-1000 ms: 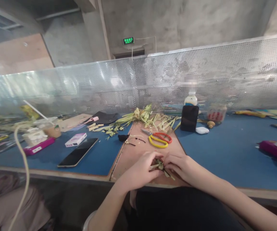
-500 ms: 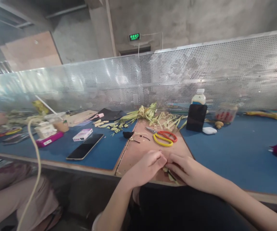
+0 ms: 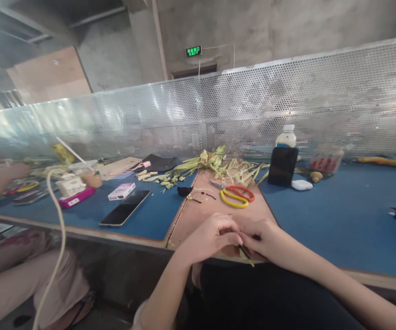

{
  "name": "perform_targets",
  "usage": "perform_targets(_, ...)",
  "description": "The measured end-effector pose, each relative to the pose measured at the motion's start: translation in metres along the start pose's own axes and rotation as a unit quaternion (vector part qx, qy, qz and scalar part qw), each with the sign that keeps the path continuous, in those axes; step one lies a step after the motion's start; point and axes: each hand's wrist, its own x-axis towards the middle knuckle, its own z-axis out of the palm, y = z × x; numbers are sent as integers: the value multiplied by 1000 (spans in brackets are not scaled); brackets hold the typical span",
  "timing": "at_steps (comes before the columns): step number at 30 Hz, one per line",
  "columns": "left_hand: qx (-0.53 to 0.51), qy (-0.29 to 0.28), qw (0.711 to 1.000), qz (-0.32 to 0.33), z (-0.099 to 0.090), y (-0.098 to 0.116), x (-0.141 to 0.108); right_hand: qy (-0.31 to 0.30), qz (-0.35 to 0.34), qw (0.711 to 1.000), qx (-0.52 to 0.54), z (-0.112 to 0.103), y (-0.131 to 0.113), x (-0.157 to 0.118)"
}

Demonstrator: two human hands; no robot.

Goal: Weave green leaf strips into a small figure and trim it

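My left hand (image 3: pixel 217 236) and my right hand (image 3: pixel 268 238) meet low over the board at the table's front edge, fingers curled and pinched together. A thin green leaf strip with a dark stem (image 3: pixel 247 257) pokes out below the fingertips; the rest of it is hidden between the hands. Just beyond lie scissors (image 3: pixel 231 204) with one red and one yellow handle, blades toward the upper left. Left of the scissors are a small black bundle (image 3: pixel 184 191) and some thin dark-tipped strands (image 3: pixel 201 197).
Pale dried husks (image 3: pixel 215 162) and small green bits (image 3: pixel 173 180) lie farther back. A phone (image 3: pixel 125 208) and small box (image 3: pixel 121 191) are left; a bottle (image 3: pixel 286 136), black upright object (image 3: pixel 282 166) and white case (image 3: pixel 301 185) right. Another person's arm (image 3: pixel 2 181) is far left.
My hands have drawn closer, with the fingers curling more around the strip. Its dark, green end now points down more plainly below them. The view has shifted slightly.
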Motion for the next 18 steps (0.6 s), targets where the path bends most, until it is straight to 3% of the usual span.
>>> perform_targets(6, -29, 5, 999, -26, 1, -2, 2, 18, 5, 1000, 5, 5, 3, 0)
perform_targets(12, -47, 7, 999, -23, 1, -4, 2, 81, -18, 997, 5, -6, -5, -4)
perform_targets(15, -44, 9, 999, -21, 1, -5, 2, 61, -28, 998, 12, -13, -3, -8)
perform_targets(18, -51, -1, 999, -12, 0, -7, 3, 26, -91, 995, 26, -16, 1, -11)
